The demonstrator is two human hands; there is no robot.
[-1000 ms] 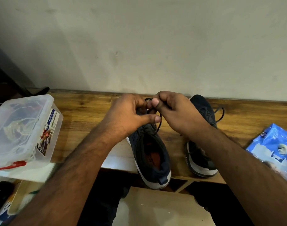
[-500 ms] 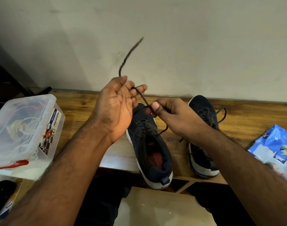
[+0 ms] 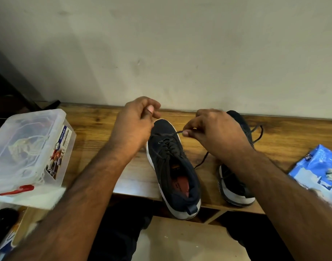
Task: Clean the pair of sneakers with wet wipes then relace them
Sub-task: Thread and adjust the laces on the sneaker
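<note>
Reading "MULTI-BOX" on the clear plastic box (image 3: 29,147) beside hands (image 3: 136,127).

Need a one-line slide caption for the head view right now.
Right hand pinches a dark lace over the left sneaker; left hand curled beside its toe.

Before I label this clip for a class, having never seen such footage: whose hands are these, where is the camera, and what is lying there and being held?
The camera sits on a person's head, looking down at their own two bare hands. On the wooden table stand two dark sneakers: the near sneaker and the far sneaker. The right hand pinches the near sneaker's black lace. The left hand has curled fingers; whether it holds lace is unclear. A clear plastic box lies left, a blue wipes pack right.
</note>
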